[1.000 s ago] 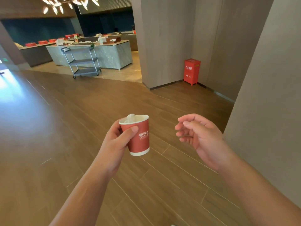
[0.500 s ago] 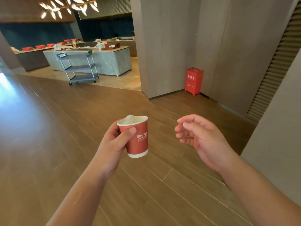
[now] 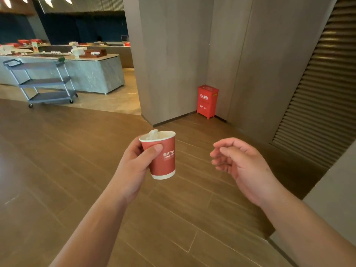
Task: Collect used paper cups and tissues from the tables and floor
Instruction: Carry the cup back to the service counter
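Holding a red paper cup (image 3: 162, 155), the left hand (image 3: 134, 166) is out in front, over the wooden floor (image 3: 57, 170). The thumb lies across the near side of the cup, and the other fingers curl round the far side, mostly hidden. The cup is almost upright, tipped a little to the left. It has a white rim, a white band at the bottom and white letters on its side. A crumpled white tissue (image 3: 153, 134) sticks up out of the cup, at the left of the rim.

The right hand (image 3: 244, 166) is to the right of the cup, apart from it, and holds nothing. Its fingers are loosely curled and close together, with the tips pointing left toward the cup.

Far off on the left stands a gray cart (image 3: 41, 81) with three shelves and small wheels. Behind it is a long stone counter (image 3: 96, 74) with boxes and white things on top — too small to name. Past the hands rises a big gray pillar (image 3: 169, 54). In the corner to its right sits a red fire box (image 3: 207, 101) on short legs, with white signs on its front. On the far right is a wall with dark slats (image 3: 323, 93), and a plain gray wall (image 3: 337, 199) stands nearer, at the right edge.
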Tool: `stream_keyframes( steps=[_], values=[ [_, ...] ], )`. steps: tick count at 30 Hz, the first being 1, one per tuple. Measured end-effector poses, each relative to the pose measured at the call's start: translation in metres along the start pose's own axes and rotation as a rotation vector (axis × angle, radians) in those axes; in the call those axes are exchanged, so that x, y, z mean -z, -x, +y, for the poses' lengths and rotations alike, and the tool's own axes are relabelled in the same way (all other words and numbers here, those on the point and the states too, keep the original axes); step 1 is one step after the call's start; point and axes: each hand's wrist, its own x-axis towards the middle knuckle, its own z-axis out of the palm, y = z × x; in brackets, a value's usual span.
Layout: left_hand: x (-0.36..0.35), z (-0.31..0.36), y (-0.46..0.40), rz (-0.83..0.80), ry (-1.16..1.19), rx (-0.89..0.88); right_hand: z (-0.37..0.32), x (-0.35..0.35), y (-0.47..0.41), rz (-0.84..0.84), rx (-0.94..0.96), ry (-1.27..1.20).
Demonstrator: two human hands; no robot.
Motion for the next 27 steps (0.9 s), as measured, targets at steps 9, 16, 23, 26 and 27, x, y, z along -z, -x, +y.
stream_keyframes(
  steps=[9,16,23,26,27],
  values=[
    [0.010,-0.016,-0.156,-0.158,0.034,0.016,-0.002,-0.014,-0.111,0.165,0.011,0.000],
    [-0.028,-0.054,-0.251,-0.262,0.003,0.058,0.022,0.024,-0.188,0.263,0.014,-0.017],
    [-0.100,-0.094,-0.362,-0.311,-0.047,0.083,0.045,0.091,-0.299,0.305,0.023,-0.081],
    [-0.152,-0.111,-0.424,-0.352,-0.070,0.076,0.044,0.135,-0.355,0.345,0.034,-0.090],
    [-0.171,-0.115,-0.444,-0.370,-0.073,0.080,0.041,0.151,-0.372,0.365,0.037,-0.090]
  ],
)
